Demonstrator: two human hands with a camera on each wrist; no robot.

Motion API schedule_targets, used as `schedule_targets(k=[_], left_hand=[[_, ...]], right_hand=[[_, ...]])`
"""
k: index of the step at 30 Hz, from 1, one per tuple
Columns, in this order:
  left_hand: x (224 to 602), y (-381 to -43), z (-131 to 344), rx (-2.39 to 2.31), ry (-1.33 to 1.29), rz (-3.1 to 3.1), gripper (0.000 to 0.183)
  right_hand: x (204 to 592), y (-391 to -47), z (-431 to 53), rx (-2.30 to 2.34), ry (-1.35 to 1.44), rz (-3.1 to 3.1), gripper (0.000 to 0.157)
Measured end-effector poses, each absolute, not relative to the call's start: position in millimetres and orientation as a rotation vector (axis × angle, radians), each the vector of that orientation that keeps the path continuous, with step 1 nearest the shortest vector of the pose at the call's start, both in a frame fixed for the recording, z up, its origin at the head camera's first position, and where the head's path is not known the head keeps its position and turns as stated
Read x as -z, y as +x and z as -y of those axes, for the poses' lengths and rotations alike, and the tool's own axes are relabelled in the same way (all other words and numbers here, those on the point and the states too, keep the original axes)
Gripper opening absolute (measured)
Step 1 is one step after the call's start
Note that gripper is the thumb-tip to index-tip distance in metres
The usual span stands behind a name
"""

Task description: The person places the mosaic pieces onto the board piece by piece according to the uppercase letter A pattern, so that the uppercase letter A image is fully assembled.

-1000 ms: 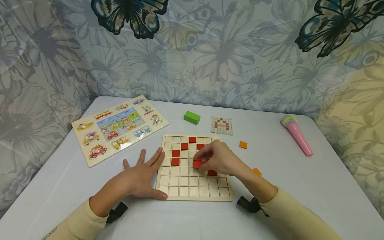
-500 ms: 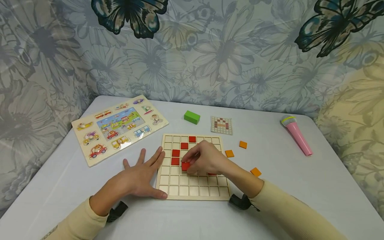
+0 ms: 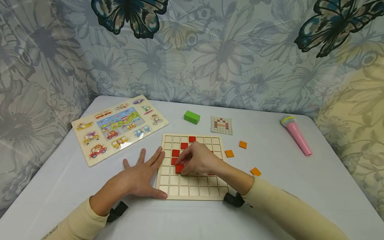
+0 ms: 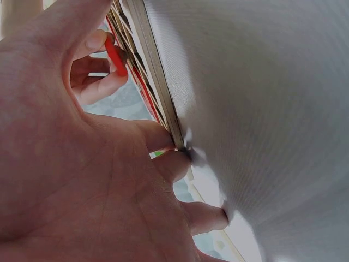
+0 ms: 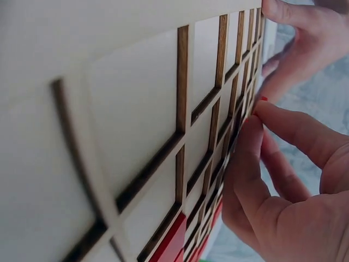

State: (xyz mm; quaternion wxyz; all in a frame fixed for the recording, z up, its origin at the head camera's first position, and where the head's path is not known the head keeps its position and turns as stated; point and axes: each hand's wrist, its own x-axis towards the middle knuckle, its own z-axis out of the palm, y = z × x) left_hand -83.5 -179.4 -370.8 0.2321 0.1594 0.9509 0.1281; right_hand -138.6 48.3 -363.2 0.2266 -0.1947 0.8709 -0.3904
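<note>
A light wooden grid board [image 3: 194,191] lies on the white table, with several red square tiles [image 3: 175,153] set in its cells. My right hand [image 3: 199,160] pinches one red tile [image 3: 178,169] between thumb and fingers, over the left-middle cells. From the left wrist view, that held tile [image 4: 115,57] is tilted and raised off the board. In the right wrist view only a sliver of it shows past the fingertips. My left hand [image 3: 140,179] has its fingers spread on the table, thumb and fingertips against the board's left edge. The right hand covers some cells.
Three orange tiles [image 3: 229,153] lie right of the board. Behind it are a green block [image 3: 192,117] and a small pattern card [image 3: 221,125]. A vehicle picture puzzle [image 3: 120,130] lies at back left, a pink toy microphone [image 3: 298,135] at right.
My right hand has moved left across the board with the red tile, and an orange tile formerly under the arm shows again. My left hand has stayed in place.
</note>
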Motion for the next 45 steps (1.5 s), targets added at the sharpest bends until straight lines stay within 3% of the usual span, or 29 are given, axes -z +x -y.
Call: schedule_targets(k=[13,25,45], left_hand=[[399,-92,189,-0.345,0.46,-2.656,0.145],[371,-84,181,-0.347,0.436,-2.608,0.135],[371,-83,180,-0.364,0.434,-2.607,0.135]], right_hand=[[361,-136,-34,0.935,-0.551,-2.483,0.024],[363,-137,-30,0.923,-0.659,-2.502,0.024],[355,-135,-37,0.961,-0.607,-2.464,0.023]])
